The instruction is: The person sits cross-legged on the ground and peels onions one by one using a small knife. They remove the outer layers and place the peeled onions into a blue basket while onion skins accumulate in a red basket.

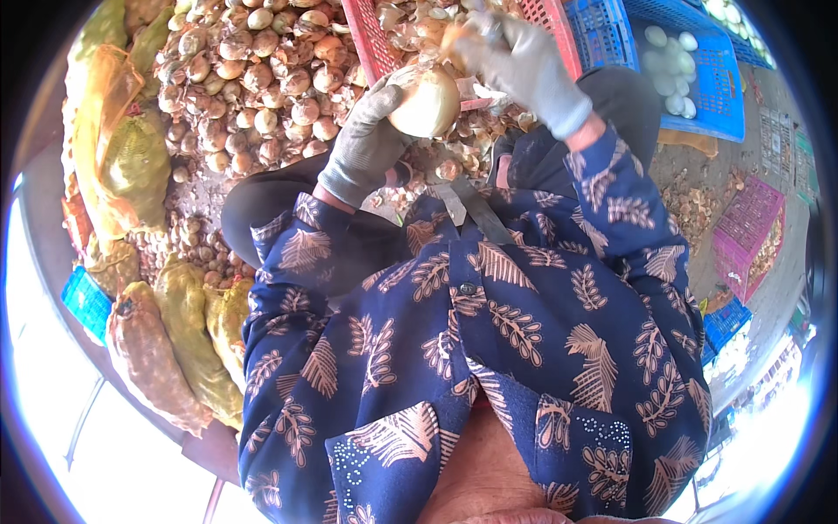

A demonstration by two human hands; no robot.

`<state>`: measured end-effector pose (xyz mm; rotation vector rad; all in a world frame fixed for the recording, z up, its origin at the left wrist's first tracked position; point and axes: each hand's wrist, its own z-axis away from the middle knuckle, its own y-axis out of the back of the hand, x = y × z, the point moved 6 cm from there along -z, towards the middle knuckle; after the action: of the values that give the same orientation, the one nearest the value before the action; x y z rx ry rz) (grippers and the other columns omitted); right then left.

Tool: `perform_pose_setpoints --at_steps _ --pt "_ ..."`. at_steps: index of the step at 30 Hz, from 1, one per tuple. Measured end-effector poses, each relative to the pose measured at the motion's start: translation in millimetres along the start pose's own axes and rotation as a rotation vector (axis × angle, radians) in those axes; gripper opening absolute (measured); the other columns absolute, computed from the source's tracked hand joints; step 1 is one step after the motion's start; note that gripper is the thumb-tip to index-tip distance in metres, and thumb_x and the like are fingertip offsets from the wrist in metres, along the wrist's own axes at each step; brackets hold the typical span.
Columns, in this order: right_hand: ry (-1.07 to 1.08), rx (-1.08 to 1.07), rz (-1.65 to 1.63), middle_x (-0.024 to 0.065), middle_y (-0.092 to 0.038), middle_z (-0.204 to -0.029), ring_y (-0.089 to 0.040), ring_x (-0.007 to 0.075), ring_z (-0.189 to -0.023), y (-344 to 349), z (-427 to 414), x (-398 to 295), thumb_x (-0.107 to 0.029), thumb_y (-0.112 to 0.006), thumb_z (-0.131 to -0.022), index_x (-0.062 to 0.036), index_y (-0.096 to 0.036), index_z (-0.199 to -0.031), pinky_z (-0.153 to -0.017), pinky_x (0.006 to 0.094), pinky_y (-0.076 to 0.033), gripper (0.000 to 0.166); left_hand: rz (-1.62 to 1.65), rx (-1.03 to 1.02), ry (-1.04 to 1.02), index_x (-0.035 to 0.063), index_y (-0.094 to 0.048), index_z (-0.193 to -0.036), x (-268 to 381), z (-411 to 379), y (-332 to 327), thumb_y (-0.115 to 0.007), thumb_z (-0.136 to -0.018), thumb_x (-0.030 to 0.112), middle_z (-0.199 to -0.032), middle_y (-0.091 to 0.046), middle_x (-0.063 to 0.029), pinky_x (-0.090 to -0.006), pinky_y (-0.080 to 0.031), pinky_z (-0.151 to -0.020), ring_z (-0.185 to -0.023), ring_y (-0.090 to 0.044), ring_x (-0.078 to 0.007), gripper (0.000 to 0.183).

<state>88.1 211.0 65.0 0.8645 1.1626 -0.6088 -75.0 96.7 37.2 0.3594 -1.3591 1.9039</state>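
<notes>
My left hand [370, 134], in a grey work glove, holds a large onion [429, 105] with a pale, mostly bare surface. My right hand [530, 72], gloved the same way, is raised just beyond the onion to the right. Brown onion skin [458, 42] shows blurred at its fingertips, so its hold cannot be made out fully. Under both hands stands a red plastic crate [366, 39] with loose onion skins in it. A dark blade-like strip [481, 213] lies near my lap, partly hidden by the shirt.
Unpeeled onions [258, 78] are heaped at the upper left, beside filled mesh sacks [134, 164]. A blue crate [710, 124] at the upper right holds peeled white onions [674, 65]. A purple crate [746, 229] with skins stands farther right, and loose skins litter the floor.
</notes>
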Motion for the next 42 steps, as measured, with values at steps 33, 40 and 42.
perform_pose_setpoints --at_steps 33,40,42 --pt "0.281 -0.092 0.652 0.0141 -0.068 -0.097 -0.069 0.0321 -0.085 -18 50 19 -0.015 -0.071 -0.083 -0.0084 -0.053 -0.13 -0.073 0.0406 -0.056 0.051 -0.128 0.058 -0.091 -0.0077 -0.048 -0.134 2 4 -15 -0.07 -0.085 0.028 -0.124 -0.061 -0.0159 -0.0372 -0.051 -0.099 -0.112 -0.063 -0.0239 0.065" --pt "0.376 -0.019 0.559 0.0127 -0.068 -0.107 -0.068 0.0315 -0.089 -9 65 37 -0.007 -0.076 -0.077 -0.0117 -0.054 -0.132 -0.072 0.0403 -0.055 0.06 -0.069 -0.037 0.034 -0.0082 -0.049 -0.132 -8 5 -15 -0.069 -0.086 0.039 -0.106 -0.068 -0.0207 -0.0346 -0.058 -0.056 -0.079 -0.071 -0.026 0.07" --pt "0.457 -0.008 0.558 0.0125 -0.067 -0.108 -0.068 0.0316 -0.088 -10 63 25 -0.006 -0.076 -0.077 -0.0117 -0.053 -0.133 -0.07 0.0401 -0.055 0.061 -0.084 -0.112 0.045 -0.0078 -0.05 -0.131 -9 4 -13 -0.07 -0.085 0.041 -0.102 -0.069 -0.0211 -0.0337 -0.058 -0.048 -0.072 -0.071 -0.0258 0.07"
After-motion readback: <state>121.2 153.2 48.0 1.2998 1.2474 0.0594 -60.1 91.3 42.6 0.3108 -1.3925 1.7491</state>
